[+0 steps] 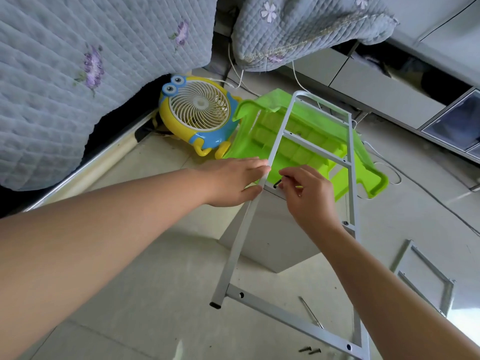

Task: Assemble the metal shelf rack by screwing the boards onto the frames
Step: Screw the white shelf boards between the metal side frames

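Two hands meet at the frame's middle rung: your left hand [233, 181] wraps finger and thumb round the frame [259, 183] upright, and your right hand [309, 193] pinches a dark screw [277, 182] at a hole where the grey board [270, 229] sits under the rung. You look to be starting that screw; next, seat it straight, then fetch the screwdriver [310, 311] lying on the floor near two spare screws [310, 349].
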